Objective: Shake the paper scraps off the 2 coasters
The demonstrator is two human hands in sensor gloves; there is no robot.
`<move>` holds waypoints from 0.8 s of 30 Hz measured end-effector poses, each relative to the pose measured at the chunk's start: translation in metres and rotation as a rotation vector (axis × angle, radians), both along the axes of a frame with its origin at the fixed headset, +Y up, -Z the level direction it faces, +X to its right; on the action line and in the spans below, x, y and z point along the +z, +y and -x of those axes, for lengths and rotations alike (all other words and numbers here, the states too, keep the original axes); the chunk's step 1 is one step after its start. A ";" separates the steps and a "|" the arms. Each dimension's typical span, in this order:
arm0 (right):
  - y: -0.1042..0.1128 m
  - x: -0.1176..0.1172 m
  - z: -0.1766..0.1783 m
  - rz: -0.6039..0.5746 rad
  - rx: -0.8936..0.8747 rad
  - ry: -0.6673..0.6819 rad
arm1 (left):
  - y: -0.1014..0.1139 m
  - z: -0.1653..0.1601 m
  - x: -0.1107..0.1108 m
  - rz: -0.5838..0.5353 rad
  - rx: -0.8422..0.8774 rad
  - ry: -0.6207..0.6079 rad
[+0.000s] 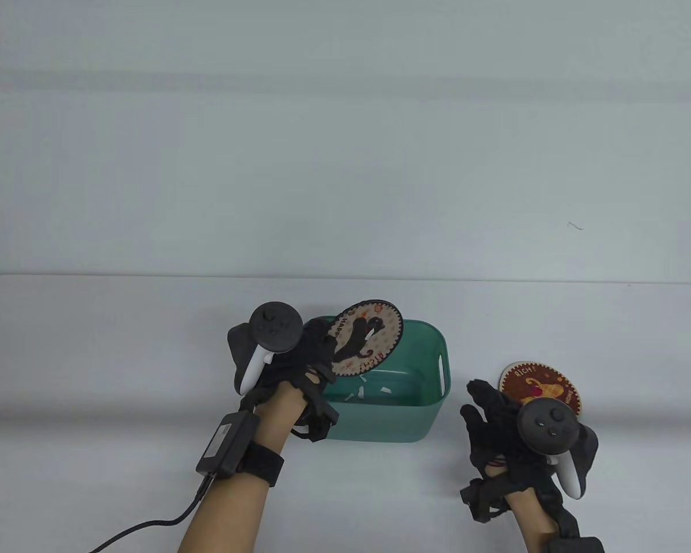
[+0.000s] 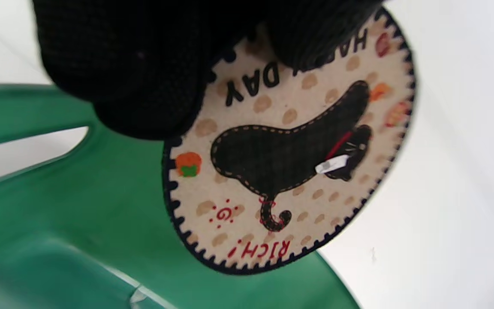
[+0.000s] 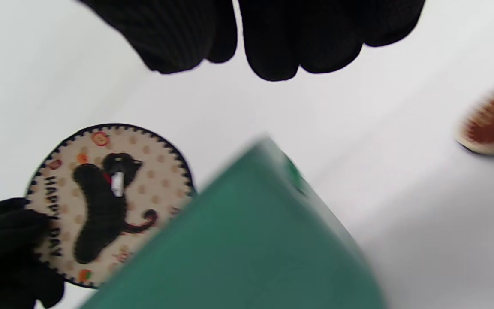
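Left hand [image 1: 299, 368] pinches the round cream black-cat fabric coaster [image 1: 367, 337] tilted over the green plastic bin [image 1: 420, 403] at its 11 o'clock rim, where one clinging white paper scrap [image 2: 332, 165] could fall onto the white bench [image 1: 121, 345] if shaken outside the rim, while the right hand [image 1: 495, 426] hovers relaxed and empty beside the round brown coaster [image 1: 544, 387] lying at the bin's 3 o'clock.

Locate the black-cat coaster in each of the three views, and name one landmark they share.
Table view: black-cat coaster centre, tilted over the green bin, gripped by the left hand.
Left wrist view: fills the centre, fingers on its top-left edge.
Right wrist view: lower left, behind the bin.
Shared landmark: the green bin.
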State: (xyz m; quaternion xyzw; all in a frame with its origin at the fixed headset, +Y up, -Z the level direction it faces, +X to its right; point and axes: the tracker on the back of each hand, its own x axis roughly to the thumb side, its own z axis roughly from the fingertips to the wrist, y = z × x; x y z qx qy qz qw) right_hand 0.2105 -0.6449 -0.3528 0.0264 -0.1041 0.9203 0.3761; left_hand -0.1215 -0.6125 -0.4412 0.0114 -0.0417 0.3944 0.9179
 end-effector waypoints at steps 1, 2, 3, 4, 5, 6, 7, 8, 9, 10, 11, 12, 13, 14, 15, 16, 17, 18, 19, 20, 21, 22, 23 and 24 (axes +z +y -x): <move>0.008 -0.004 0.010 -0.026 0.039 0.024 | -0.001 0.000 0.000 0.005 0.015 -0.007; 0.019 -0.010 0.026 -0.046 0.109 0.067 | -0.001 -0.002 0.001 0.007 0.030 -0.014; 0.030 -0.018 0.044 -0.041 0.177 0.115 | -0.001 -0.003 0.001 0.008 0.031 -0.024; 0.034 -0.022 0.053 -0.043 0.206 0.130 | -0.001 -0.004 0.001 0.008 0.028 -0.031; 0.042 -0.030 0.068 -0.051 0.255 0.152 | 0.000 -0.004 0.002 0.004 0.028 -0.037; 0.046 -0.035 0.077 -0.056 0.280 0.155 | 0.000 -0.005 0.002 0.001 0.033 -0.041; 0.048 -0.041 0.084 -0.052 0.306 0.158 | 0.000 -0.005 0.003 -0.001 0.040 -0.045; 0.049 -0.052 0.095 -0.035 0.352 0.155 | 0.000 -0.005 0.003 -0.005 0.056 -0.051; 0.048 -0.058 0.099 -0.007 0.379 0.146 | 0.000 -0.005 0.004 -0.006 0.058 -0.053; 0.043 -0.066 0.103 0.039 0.421 0.141 | 0.000 -0.004 0.004 -0.013 0.061 -0.052; 0.040 -0.071 0.105 0.073 0.455 0.138 | 0.001 -0.003 0.004 -0.018 0.061 -0.049; 0.034 -0.077 0.107 0.143 0.519 0.141 | 0.001 -0.001 0.004 -0.024 0.063 -0.044; 0.030 -0.082 0.109 0.235 0.605 0.145 | 0.000 0.000 0.004 -0.020 0.058 -0.041; 0.027 -0.083 0.110 0.299 0.724 0.128 | 0.000 0.002 0.003 -0.015 0.059 -0.038; 0.027 -0.083 0.109 0.281 0.763 0.114 | -0.001 0.004 0.003 -0.014 0.062 -0.036; 0.028 -0.082 0.108 0.243 0.754 0.094 | -0.001 0.006 0.003 -0.016 0.068 -0.030; 0.028 -0.081 0.107 0.226 0.730 0.098 | -0.002 0.008 0.003 -0.014 0.069 -0.029; 0.028 -0.080 0.106 0.227 0.710 0.110 | -0.003 0.010 0.003 -0.009 0.073 -0.025; 0.028 -0.079 0.105 0.233 0.707 0.114 | -0.004 0.012 0.003 -0.007 0.075 -0.025; 0.028 -0.078 0.104 0.229 0.693 0.122 | -0.004 0.014 0.003 -0.006 0.082 -0.019; 0.028 -0.078 0.104 0.225 0.690 0.122 | -0.004 0.016 0.004 -0.008 0.088 -0.015; 0.028 -0.078 0.103 0.228 0.683 0.122 | -0.004 0.017 0.005 -0.010 0.093 -0.013; 0.028 -0.076 0.102 0.237 0.672 0.122 | -0.004 0.019 0.006 -0.015 0.101 -0.013; 0.028 -0.075 0.101 0.240 0.664 0.126 | -0.003 0.021 0.007 -0.020 0.100 -0.014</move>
